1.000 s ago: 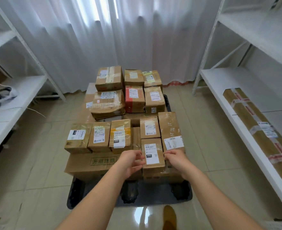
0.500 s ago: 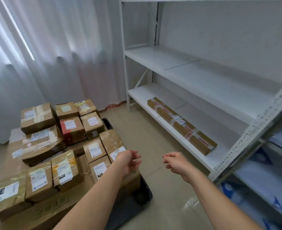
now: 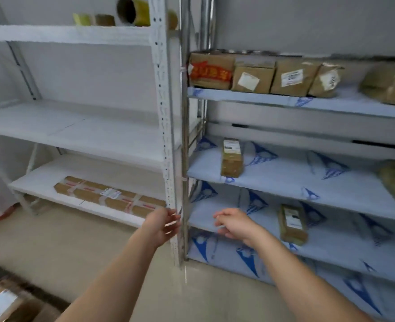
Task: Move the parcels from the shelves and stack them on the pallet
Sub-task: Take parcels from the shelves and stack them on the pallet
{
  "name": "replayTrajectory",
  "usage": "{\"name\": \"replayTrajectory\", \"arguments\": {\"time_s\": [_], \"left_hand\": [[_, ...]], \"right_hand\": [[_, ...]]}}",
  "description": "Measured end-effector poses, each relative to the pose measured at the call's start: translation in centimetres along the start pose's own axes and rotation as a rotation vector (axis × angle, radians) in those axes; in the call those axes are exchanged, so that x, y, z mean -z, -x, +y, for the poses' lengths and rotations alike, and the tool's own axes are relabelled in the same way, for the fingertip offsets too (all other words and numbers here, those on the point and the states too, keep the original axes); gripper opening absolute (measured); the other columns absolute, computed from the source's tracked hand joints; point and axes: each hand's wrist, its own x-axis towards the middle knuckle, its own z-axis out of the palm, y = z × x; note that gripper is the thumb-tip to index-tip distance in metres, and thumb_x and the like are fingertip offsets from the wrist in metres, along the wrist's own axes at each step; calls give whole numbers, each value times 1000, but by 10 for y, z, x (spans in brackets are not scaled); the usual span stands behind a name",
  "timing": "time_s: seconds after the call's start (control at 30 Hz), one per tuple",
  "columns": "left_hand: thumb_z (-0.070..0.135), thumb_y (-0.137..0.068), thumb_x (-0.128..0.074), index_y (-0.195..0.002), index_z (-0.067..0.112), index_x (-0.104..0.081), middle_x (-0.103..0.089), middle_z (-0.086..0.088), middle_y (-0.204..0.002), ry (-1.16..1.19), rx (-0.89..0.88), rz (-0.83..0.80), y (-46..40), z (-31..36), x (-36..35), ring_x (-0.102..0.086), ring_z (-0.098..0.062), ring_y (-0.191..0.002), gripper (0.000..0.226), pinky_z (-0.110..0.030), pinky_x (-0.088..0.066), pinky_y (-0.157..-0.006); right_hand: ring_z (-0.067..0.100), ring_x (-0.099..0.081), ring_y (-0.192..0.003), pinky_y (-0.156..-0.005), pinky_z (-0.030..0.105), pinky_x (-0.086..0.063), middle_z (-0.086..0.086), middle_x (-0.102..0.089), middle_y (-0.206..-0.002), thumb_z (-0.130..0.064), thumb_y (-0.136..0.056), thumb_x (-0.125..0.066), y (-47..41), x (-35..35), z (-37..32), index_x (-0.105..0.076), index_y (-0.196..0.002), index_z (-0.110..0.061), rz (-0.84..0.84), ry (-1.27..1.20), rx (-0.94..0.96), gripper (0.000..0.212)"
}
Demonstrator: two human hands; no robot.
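Before the blue-lined shelves [image 3: 284, 180] now, pallet behind; both hands [image 3: 162, 225] empty.

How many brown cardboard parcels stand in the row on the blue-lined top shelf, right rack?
4: red-printed box leftmost, then white-labelled box, next labelled box, and angled box. Blurred brown items farther right may be more.

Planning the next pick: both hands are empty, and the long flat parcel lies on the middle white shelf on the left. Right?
Not quite. The head view shows the long flat parcel on the lowest white shelf, not the middle one. Left hand and right hand are indeed empty.
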Motion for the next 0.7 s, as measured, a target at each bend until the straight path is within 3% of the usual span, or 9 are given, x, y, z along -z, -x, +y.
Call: {"name": "replayTrajectory", "arguments": {"time_s": [0.13,0.23,0.33,0.53,0.7], "left_hand": [[10,-99,-47,-94,10,-60,-65,-9,-87,-74,-2,-169,14,-9,-125,-61,-22,-70,14,-29,-48,-60],[9,-97,-51,-93,9,-62,-66,-9,-84,-139,-11,-257,21,-15,-200,-62,-23,-72,12,-31,-50,-62],[9,-97,-52,-96,9,-64,-67,-8,-81,-217,-14,-327,23,-23,-266,-61,-22,-71,11,-31,-51,-64],[10,-97,-53,-96,8,-66,-68,-8,-81,-364,16,-427,26,-49,-376,-61,-21,-71,13,-30,-50,-62],[9,-98,-51,-92,6,-65,-67,-9,-79,-454,62,-482,10,-65,-451,-60,-22,-70,15,-30,-48,-65]], "right_hand": [[18,-58,-85,-62,22,-40,9,-66,-109,-16,-100,-44,9,111,40,-67,-101,-14,159,-36,-19,23],[19,-61,-88,-69,27,-47,8,-67,-109,-15,-99,-45,22,175,69,-67,-93,-16,250,-90,-54,23],[20,-66,-97,-96,40,-52,4,-68,-108,-15,-99,-47,38,229,97,-66,-89,-21,321,-115,-90,23],[16,-63,-93,-76,25,-49,5,-67,-110,-18,-100,-50,56,316,148,-62,-98,-20,489,-245,-142,12],[19,-66,-96,-88,33,-51,6,-67,-109,-15,-97,-54,47,362,191,-65,-93,-23,517,-324,-231,14]]}}
